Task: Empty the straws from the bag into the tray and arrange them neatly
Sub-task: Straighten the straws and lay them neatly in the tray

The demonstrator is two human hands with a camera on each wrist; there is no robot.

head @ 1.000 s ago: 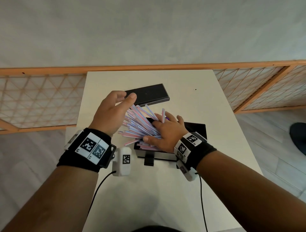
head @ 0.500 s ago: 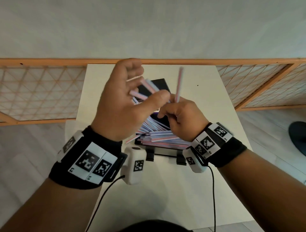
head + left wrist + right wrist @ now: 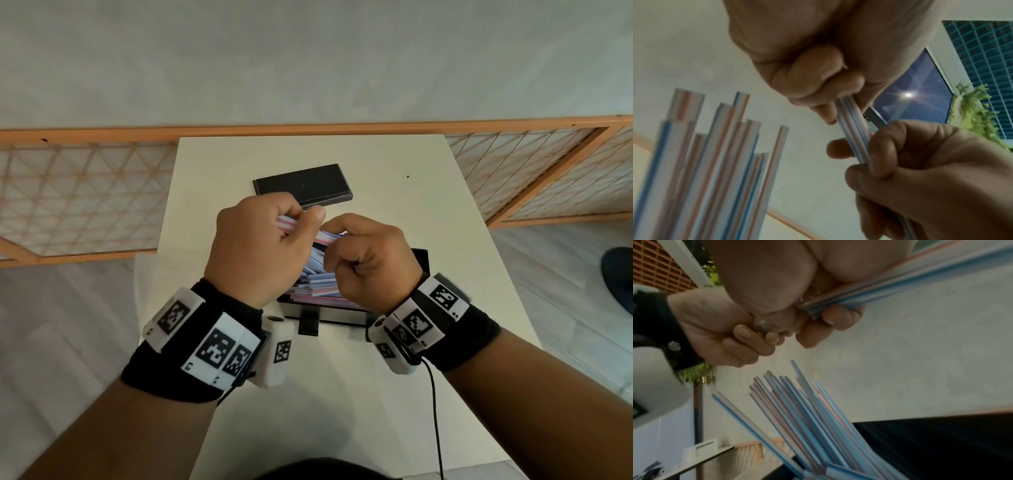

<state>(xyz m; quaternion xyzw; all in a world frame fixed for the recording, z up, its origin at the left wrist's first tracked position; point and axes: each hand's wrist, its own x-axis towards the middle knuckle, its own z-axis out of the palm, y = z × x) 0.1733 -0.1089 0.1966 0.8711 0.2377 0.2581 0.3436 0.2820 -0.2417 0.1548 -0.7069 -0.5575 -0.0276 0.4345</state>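
Striped pink and blue straws (image 3: 317, 286) lie heaped in the black tray (image 3: 420, 261) near the table's front. Above the heap both hands hold one small bundle of straws (image 3: 324, 236) between them. My left hand (image 3: 301, 216) pinches its left end with thumb and curled fingers. My right hand (image 3: 337, 233) is curled round its right part. In the left wrist view the held bundle (image 3: 854, 129) runs from my left hand (image 3: 838, 105) down into my right hand (image 3: 863, 155), and the heaped straws (image 3: 711, 162) stand blurred at the left. In the right wrist view my right hand (image 3: 830, 313) grips the bundle (image 3: 910, 279) above the heap (image 3: 807, 418). No bag is in view.
A flat black box (image 3: 302, 186) lies on the white table (image 3: 394, 394) just beyond the hands. An orange lattice screen (image 3: 85, 202) runs behind the table on both sides. A black cable (image 3: 435, 411) trails from the right wrist over the table's front.
A second ago both hands lay on the straw heap in the tray. They rose with a few straws and have since closed together on one small bundle above the tray.
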